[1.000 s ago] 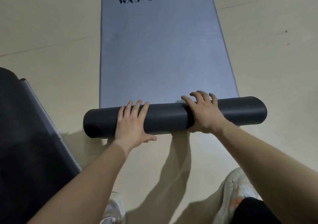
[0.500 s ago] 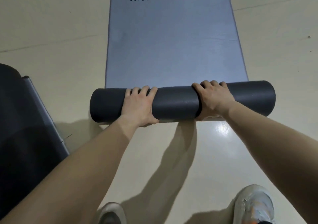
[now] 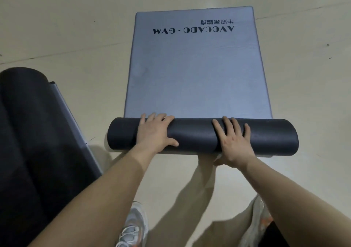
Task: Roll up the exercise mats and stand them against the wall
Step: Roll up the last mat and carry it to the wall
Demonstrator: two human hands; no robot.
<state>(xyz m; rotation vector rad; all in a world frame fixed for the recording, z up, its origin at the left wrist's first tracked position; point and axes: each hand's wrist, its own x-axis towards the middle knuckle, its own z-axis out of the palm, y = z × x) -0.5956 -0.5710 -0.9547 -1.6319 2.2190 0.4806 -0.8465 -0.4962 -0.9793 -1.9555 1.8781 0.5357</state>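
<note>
The mat (image 3: 193, 72) lies on the pale floor (image 3: 66, 28) in the middle of the frame, its grey-blue face up. Its far end reaches the upper centre, where the dark print (image 3: 193, 30) reads "AVOCADO · GYM" upside down, with a line of smaller characters above it. The near end is wound into a dark roll (image 3: 193, 132) that lies across the frame just below centre, a little wider than the flat part on both sides. Its right end sits slightly lower in the frame than its left.

Both hands rest on top of the roll, palms down, and grasp nothing. The left hand (image 3: 154, 132) lies on the left part, with its fingers straight and close together, reaching over the far side, and its thumb stretched out to the right along the near side. The right hand (image 3: 234, 142) lies on the right part with straight, spread fingers; its thumb is tucked low at the near edge and is hard to make out. The hands are apart, with bare roll between them.

A second mat (image 3: 28, 132), dark side up, fills the left and lower left of the frame, apart from the roll. It has a rounded end at its top and a grey edge along its right side. Two pale shoes show at the bottom, the left shoe (image 3: 133, 226) at bottom centre and the right shoe (image 3: 260, 222) at lower right.
</note>
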